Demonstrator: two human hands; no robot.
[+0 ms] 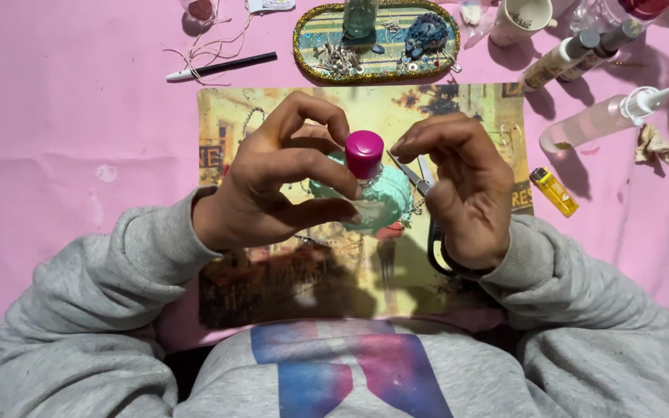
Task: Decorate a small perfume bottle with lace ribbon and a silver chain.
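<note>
My left hand (276, 178) grips a small clear bottle (373, 203) that has a magenta cap (364, 153) and a teal decorated body. Thumb and fingers wrap its neck and side. My right hand (462, 190) holds a pair of small scissors (420, 176) with black handles, the blades pointing toward the bottle's neck. Both hands hover over a printed yellowish paper sheet (458, 104) lying on the pink table cover (79, 155).
An oval glittery tray (307, 54) with beads and trinkets sits at the back. A black-and-white pen (222, 67) and loose thread lie at back left. Glue tubes (563, 56), a spray bottle (605, 118), a cup (519, 19) and a yellow lighter (554, 191) stand on the right.
</note>
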